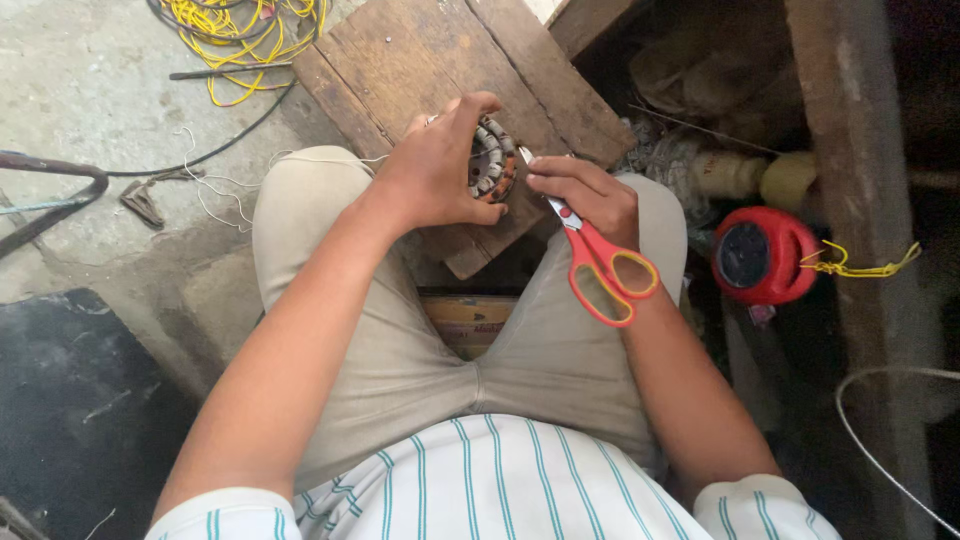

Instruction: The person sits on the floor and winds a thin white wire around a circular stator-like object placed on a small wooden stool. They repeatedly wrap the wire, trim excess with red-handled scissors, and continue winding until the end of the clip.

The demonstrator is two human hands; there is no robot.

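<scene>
Over lap: left hand [432, 170] grasping wound stator [492, 160]; right hand [590, 200] clenching scissors [598, 262].

Orange-red handled scissors [600, 265]; red round reel [762, 256], right; yellow wire [240, 30], upper left; beige trousers [400, 340]; white shirt [500, 485], teal stripes.

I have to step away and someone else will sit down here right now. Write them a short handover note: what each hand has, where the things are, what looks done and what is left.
Left hand: grips the round wound motor stator with copper coils, held over the worn wooden board between the knees.
Right hand: holds the orange-handled scissors near the blades, loops hanging free, tips at the stator's edge.
Nearby: tangle of yellow wire on the floor at the left, red round reel at the right.
Done: cannot tell from this view whether anything has been cut.
Left: whatever trimming is under way at the stator's rim appears unfinished.
</scene>
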